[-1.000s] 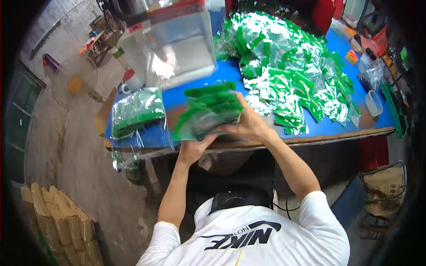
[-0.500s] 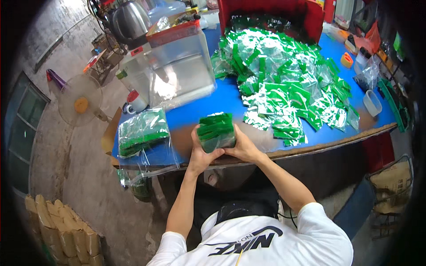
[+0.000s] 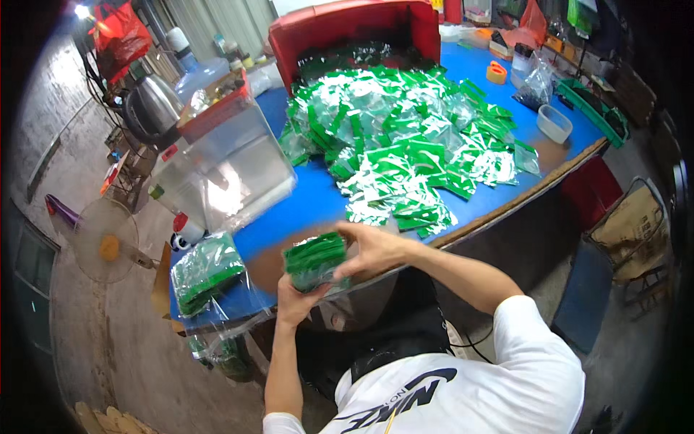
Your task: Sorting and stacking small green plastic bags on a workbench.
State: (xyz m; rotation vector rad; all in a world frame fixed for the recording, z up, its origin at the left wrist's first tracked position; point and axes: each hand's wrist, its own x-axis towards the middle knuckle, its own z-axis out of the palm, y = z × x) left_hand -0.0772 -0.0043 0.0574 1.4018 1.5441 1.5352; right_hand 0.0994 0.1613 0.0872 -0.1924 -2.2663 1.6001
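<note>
Between my hands is a stack of small clear packets with green ends, held just above the table's front edge. My left hand supports it from below and the near left side. My right hand is curled against its right side, with fingers bent over the edge. To the left, a clear plastic bag full of similar green-edged packets lies at the table's front left, its loose end hanging over the edge. Beyond my hands spreads a large heap of green and clear packets, spilling from a red bin.
A translucent plastic box stands at the left on the blue table, beside a steel kettle. At the right are a small clear tub, orange tape and a green tray. A fan stands at left.
The view has turned, so the table appears tilted. My hands and the stack appear further left and lower, nearer the filled bag. My right hand has shifted up along the stack's right side.
</note>
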